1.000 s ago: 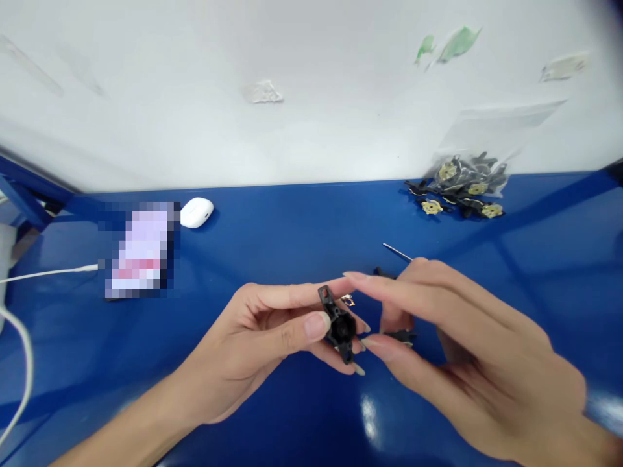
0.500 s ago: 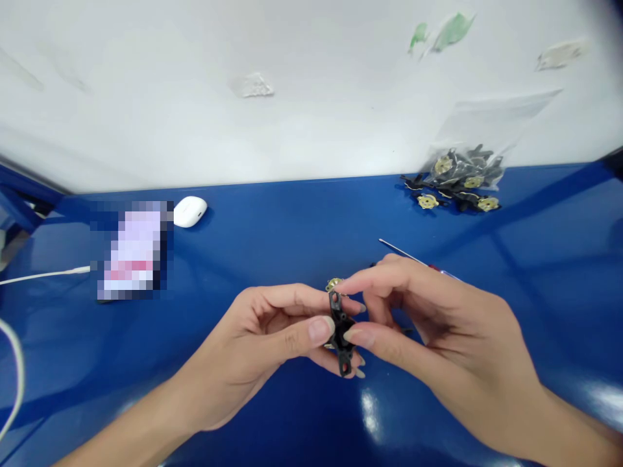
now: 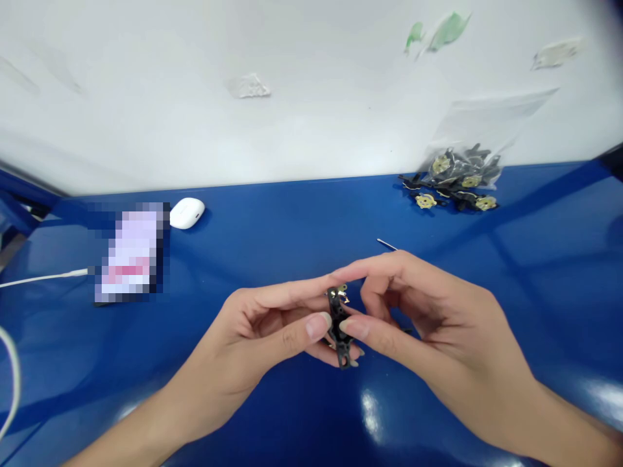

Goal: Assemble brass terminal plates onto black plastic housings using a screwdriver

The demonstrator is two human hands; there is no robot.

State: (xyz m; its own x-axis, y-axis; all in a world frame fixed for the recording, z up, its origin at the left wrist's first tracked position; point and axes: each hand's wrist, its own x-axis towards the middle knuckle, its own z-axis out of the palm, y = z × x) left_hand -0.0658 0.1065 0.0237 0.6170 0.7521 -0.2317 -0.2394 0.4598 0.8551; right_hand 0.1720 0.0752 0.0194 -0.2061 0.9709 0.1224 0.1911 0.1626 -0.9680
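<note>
Between my two hands is a small black plastic part with a holed lug at each end, held upright above the blue table. A gold-coloured metal piece shows behind its upper end. My left hand grips the part from the left, thumb on its near face and fingers behind. My right hand pinches it from the right, thumb pressed on its middle and index finger reaching over its top. The fingers hide much of its back. A thin metal shaft sticks out beyond my right hand.
At the back right, several black-and-gold parts lie by a clear plastic bag holding more. A phone with a white cable and a white earbud case lie left on the blue table. A white wall stands behind.
The gold-coloured piece has come closer to the upper end of the black part, where a shiny spot now shows in the lug hole. My right hand has shifted slightly left, covering more of the metal shaft.
</note>
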